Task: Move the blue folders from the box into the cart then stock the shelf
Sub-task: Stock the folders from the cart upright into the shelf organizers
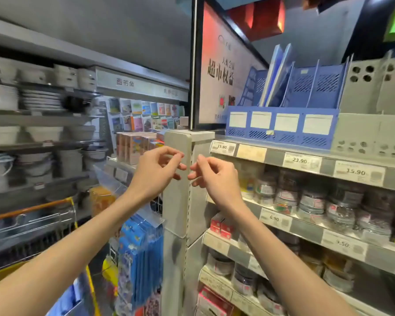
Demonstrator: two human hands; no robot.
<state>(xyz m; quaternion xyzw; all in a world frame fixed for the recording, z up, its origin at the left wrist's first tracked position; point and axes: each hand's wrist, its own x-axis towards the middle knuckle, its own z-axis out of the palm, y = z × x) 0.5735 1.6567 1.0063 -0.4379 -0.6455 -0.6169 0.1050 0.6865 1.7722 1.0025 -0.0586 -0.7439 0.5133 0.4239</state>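
Nothing is seen held in the left hand (155, 167) or the right hand (214, 176); both are raised with fingers loosely bent, tips nearly touching. Blue folders (276, 74) are stood in the blue rack (283, 124) on the top shelf (306, 153).

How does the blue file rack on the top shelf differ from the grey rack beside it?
The blue file rack has slanted slits in its walls; the grey rack has round holes. The blue file rack carries white label cards on its front; the grey rack shows none. Blue folders stand in the blue file rack; the grey rack looks empty. Both stand upright, side by side, on the top shelf.
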